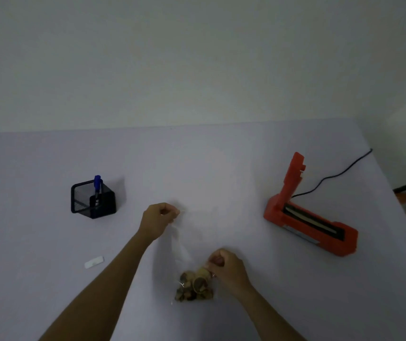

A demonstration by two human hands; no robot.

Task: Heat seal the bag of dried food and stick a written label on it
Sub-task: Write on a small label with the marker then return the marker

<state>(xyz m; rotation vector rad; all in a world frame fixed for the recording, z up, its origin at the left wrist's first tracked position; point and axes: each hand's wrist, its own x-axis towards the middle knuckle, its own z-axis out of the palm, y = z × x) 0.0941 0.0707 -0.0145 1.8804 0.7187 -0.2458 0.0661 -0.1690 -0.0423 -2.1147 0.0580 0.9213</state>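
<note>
- My left hand (pixel 158 219) is curled with the fingertips pinching the far, empty end of the clear bag (pixel 184 264); my right hand (pixel 224 265) is closed in a pinch on the bag's right edge, just above the dried food (pixel 194 286).
- The bag sits near the middle of the table (pixel 221 168), close to me, between the black mesh pen holder (pixel 93 200) on the left and the red heat sealer (pixel 310 217) on the right.
- Its long axis runs near to far, leaning slightly left: the filled bottom points toward me, the open mouth away.
- I judge the step to be flattening and straightening the empty neck. To do it well, I should keep the food settled at the near end, draw the mouth taut and wrinkle-free, then carry it right to the sealer, whose lid stands raised.
- The white label (pixel 94 262) lies well apart at the near left, untouched; the blue pen (pixel 97 184) stands in the holder.
</note>
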